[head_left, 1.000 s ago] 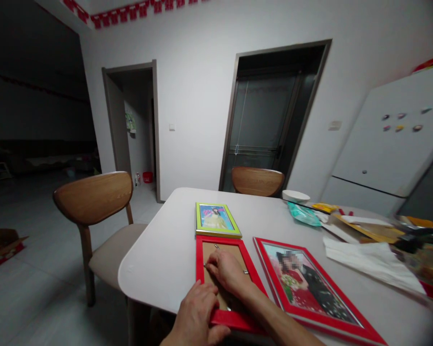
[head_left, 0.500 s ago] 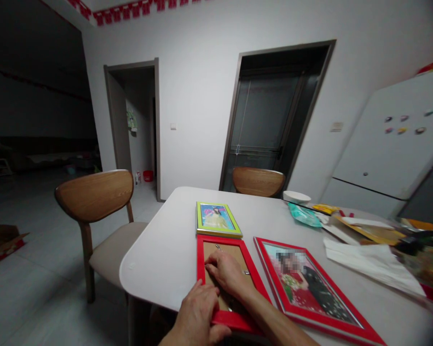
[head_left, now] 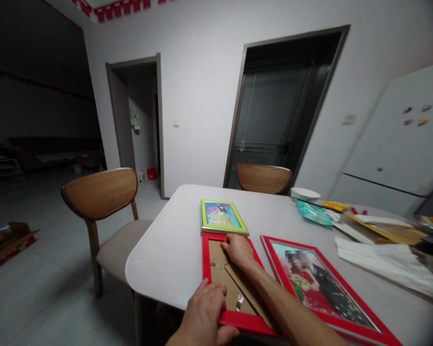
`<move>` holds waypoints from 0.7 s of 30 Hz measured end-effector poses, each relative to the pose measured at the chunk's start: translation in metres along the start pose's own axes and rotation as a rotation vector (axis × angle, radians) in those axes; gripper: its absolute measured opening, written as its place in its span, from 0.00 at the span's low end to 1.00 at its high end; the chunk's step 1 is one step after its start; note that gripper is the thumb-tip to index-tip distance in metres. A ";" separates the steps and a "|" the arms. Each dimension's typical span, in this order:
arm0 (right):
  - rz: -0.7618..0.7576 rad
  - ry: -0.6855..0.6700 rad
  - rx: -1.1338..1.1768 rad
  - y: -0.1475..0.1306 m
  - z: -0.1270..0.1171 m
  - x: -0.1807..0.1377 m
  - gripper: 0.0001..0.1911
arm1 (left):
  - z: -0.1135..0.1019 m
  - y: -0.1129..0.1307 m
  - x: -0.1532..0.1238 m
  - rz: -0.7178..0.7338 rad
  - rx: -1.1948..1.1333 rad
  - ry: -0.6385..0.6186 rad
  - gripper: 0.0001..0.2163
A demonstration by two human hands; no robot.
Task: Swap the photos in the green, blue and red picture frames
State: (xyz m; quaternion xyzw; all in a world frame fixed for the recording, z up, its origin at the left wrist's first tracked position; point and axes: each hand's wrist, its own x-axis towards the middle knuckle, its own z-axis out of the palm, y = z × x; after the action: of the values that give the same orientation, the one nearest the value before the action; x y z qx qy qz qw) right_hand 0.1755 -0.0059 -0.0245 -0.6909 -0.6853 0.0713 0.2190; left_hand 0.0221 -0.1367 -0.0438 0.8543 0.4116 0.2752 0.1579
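A red picture frame (head_left: 206, 263) lies face down on the white table (head_left: 169, 259), its brown backing board (head_left: 223, 278) and small metal clips showing. My left hand (head_left: 205, 317) presses the frame's near edge, fingers curled over the rim. My right hand (head_left: 238, 251) reaches across the backing to the frame's far edge, fingers bent down onto it. A green-framed photo (head_left: 222, 216) lies just beyond. A larger red-framed photo (head_left: 321, 288) lies face up to the right.
Two wooden chairs stand by the table, one at the left (head_left: 104, 202), one at the far end (head_left: 264, 178). A white bowl (head_left: 305, 194), a teal packet (head_left: 313, 213) and papers (head_left: 389, 257) clutter the right side. A fridge (head_left: 400, 149) stands at right.
My right hand has moved from the middle of the backing board up to the frame's far edge, uncovering the clips. The view has shifted slightly.
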 end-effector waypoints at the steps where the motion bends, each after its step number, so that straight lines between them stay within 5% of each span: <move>1: 0.017 0.003 -0.010 0.001 0.000 0.003 0.10 | 0.000 0.000 0.000 0.006 0.010 -0.004 0.27; 9: -0.069 -0.004 0.057 0.001 -0.014 -0.003 0.13 | -0.002 -0.004 -0.002 0.046 0.022 0.010 0.28; 17: -0.530 -0.205 0.202 -0.003 -0.044 -0.098 0.13 | -0.012 0.003 0.001 -0.050 0.004 0.008 0.25; 21: -0.629 -0.215 0.155 0.003 -0.052 -0.125 0.11 | -0.013 0.006 0.001 -0.082 0.007 0.001 0.25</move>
State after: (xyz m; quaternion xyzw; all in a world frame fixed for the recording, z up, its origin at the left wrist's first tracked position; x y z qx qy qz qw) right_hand 0.1924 -0.1391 -0.0044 -0.4154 -0.8766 0.1247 0.2086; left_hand 0.0179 -0.1386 -0.0299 0.8373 0.4472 0.2673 0.1659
